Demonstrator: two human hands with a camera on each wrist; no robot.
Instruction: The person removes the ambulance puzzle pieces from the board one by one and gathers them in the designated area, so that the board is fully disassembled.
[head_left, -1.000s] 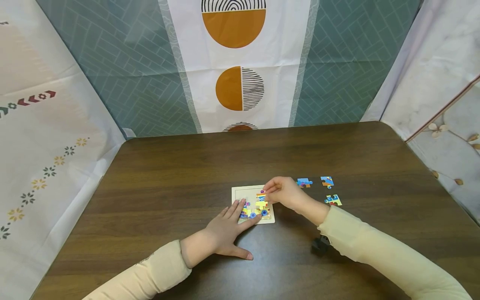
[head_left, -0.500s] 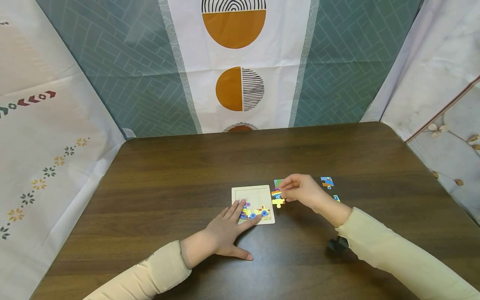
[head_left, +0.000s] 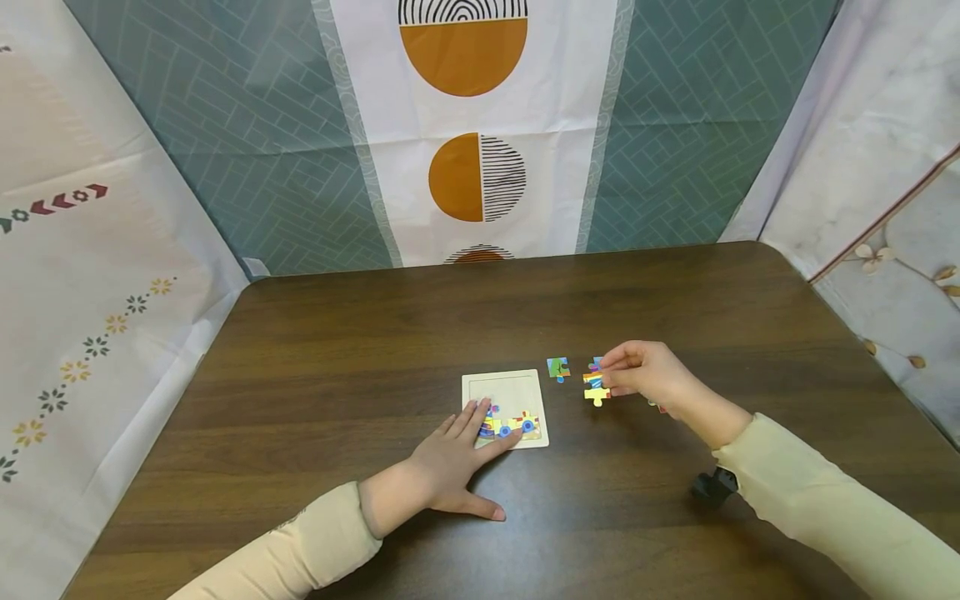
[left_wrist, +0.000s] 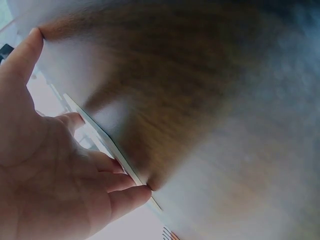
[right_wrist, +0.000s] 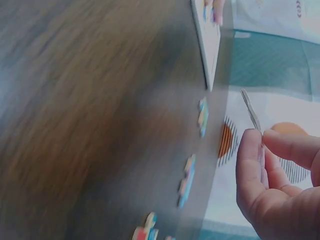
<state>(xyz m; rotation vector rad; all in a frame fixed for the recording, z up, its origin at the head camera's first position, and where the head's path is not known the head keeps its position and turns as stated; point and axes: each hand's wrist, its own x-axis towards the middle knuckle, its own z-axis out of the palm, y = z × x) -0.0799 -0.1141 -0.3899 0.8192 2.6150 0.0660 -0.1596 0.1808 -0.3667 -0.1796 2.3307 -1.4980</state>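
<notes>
My left hand (head_left: 457,462) lies with spread fingers over the lower left of a small pale puzzle tray (head_left: 517,392). Along the tray's bottom, fitted jigsaw pieces (head_left: 517,427) show blue wheels and yellow parts, partly covered by the fingers. In the left wrist view, fingertips touch the edge of the tray (left_wrist: 107,142). Right of the tray, my right hand (head_left: 656,379) pinches a yellow jigsaw piece (head_left: 596,390) with striped blue and orange parts. The right wrist view shows that piece (right_wrist: 250,107) edge-on between thumb and finger, raised off the table.
A green and blue jigsaw piece (head_left: 558,368) lies beside the tray's upper right corner. Another piece (head_left: 596,363) is partly hidden behind the held one. More loose pieces (right_wrist: 145,230) lie on the brown table (head_left: 375,333). Patterned cloths (head_left: 300,125) hang behind it.
My right hand has carried the yellow piece from over the tray off to the right, uncovering the green and blue piece. The left hand stays in place.
</notes>
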